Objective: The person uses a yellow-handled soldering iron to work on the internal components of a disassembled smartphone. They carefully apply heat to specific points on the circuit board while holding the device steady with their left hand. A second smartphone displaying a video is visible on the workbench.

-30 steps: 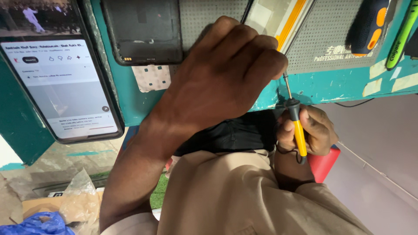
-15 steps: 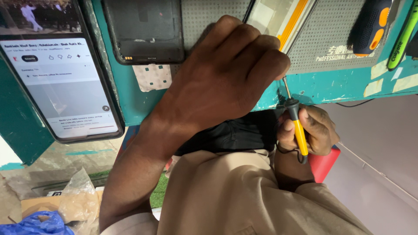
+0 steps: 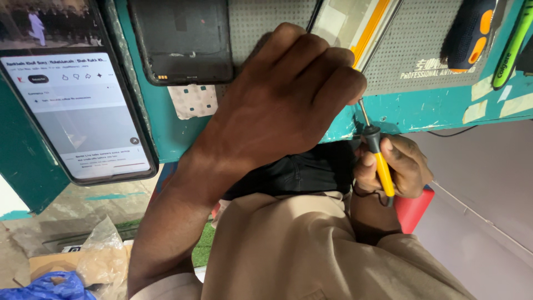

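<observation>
Head view, looking down. The right hand (image 3: 397,166) is closed around the yellow handle of a precision screwdriver (image 3: 377,158), whose thin shaft slants up from the grip and disappears beneath the knuckles of the left hand (image 3: 288,105). The left hand lies curled, palm down, over the grey perforated mat (image 3: 266,16); whatever it covers or holds cannot be told. Beyond the left hand's knuckles lies a dark phone back shell (image 3: 183,39); further to that side a lit phone (image 3: 83,111) leans on the teal bench edge (image 3: 422,114). Above the grip rest a black-and-orange tool (image 3: 469,30) and a green toothbrush (image 3: 513,41). Below the left forearm sit a crumpled clear bag (image 3: 102,258) and blue plastic (image 3: 44,286).
</observation>
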